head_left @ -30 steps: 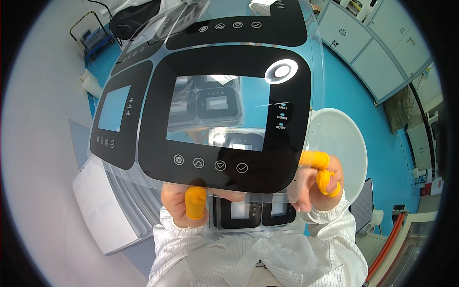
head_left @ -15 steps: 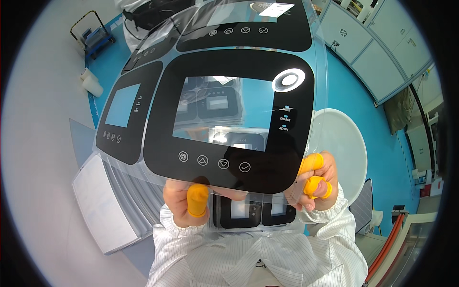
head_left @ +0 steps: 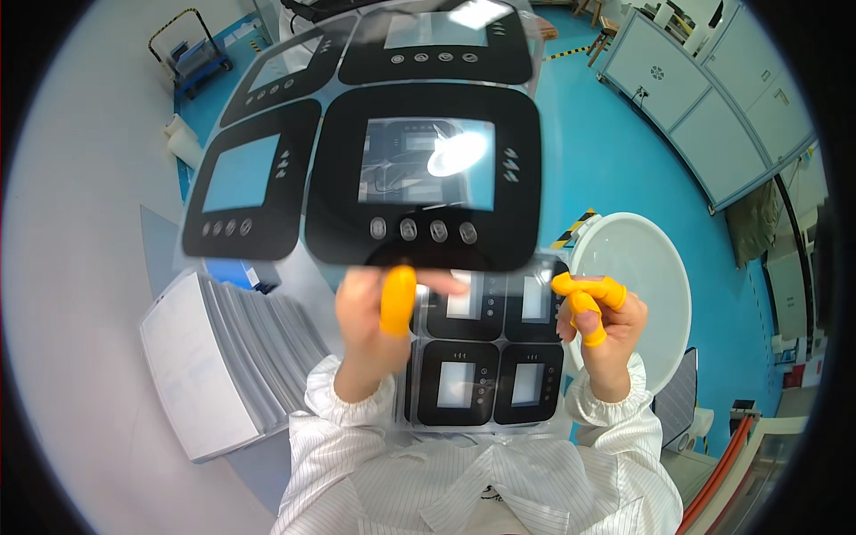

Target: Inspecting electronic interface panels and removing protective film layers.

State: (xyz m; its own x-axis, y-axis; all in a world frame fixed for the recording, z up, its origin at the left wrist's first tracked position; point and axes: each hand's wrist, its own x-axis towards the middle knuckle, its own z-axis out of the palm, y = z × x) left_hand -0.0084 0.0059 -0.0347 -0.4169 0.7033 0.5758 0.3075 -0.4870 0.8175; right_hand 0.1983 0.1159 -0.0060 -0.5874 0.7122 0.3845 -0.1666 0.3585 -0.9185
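My left hand [head_left: 370, 312] grips the near edge of a clear plastic sheet with several black panel overlays [head_left: 339, 178], its yellow-capped thumb at the edge and a finger stretched beneath. The sheet is raised and tilted before me, slightly blurred. Each overlay has a window and a row of round button marks. My right hand [head_left: 611, 321], with yellow finger cots on thumb and finger, is closed in a pinch beside the sheet's near right corner. Whether anything lies between those fingertips, I cannot make out. Below, similar black overlay sheets [head_left: 456, 385] lie in front of my body.
At the left stands a thick stack of sheets [head_left: 223, 374] with a white top. A round white tub [head_left: 637, 259] is by my right hand. Farther off are a blue trolley [head_left: 201, 67], white rolls [head_left: 183, 143] and white cabinets [head_left: 687, 98] along the right.
The held sheet has moved up, away and slightly left, uncovering more overlays below. My left hand moved up with it. My right hand now appears apart from the sheet, its fingers pinched.
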